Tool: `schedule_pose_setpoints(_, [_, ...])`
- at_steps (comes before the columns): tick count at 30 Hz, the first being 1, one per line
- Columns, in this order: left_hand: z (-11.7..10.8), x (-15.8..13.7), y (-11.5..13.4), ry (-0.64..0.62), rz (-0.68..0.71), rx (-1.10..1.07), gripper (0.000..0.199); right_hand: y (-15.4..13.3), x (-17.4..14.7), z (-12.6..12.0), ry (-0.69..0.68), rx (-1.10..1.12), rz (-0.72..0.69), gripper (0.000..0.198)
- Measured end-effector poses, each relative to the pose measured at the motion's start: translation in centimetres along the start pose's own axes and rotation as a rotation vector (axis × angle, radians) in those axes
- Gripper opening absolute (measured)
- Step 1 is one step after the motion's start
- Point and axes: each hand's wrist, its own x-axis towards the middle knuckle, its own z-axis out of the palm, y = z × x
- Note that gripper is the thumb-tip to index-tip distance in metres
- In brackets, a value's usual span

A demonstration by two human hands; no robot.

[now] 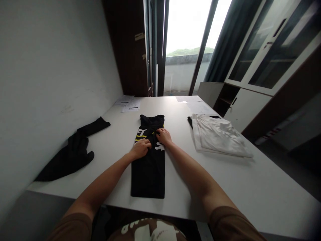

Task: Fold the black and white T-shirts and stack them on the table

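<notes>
Fingers of left hand and right hand curl on one black shirt, frame centre; grip cannot be told. One black garment, left; one white-topped stack, right.

Paper sheets lie at both far corners of the tabletop. Beyond: dark cabinet, left; bright window; dark curtain. Right: white cabinet, glass upper doors, one lower door open.
</notes>
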Motion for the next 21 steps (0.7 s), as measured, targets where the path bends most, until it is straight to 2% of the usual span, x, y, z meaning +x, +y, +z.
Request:
schedule_pose_setpoints(6, [-0.8,-0.2,0.5,-0.123,0.042,-0.138,0.034,0.4,0.2,0.4,0.005,-0.002,-0.007,0.03])
schedule_pose_setpoints(13, [-0.7,-0.1,2.8,-0.254,0.163,-0.259,0.035,0.3,0.2,0.5,-0.002,-0.008,-0.004,0.03])
schedule_pose_setpoints(21, [-4.1,-1.1,3.7,-0.476,0.113,-0.428,0.036,0.1,0.1,0.1,-0.023,-0.008,0.004,0.031])
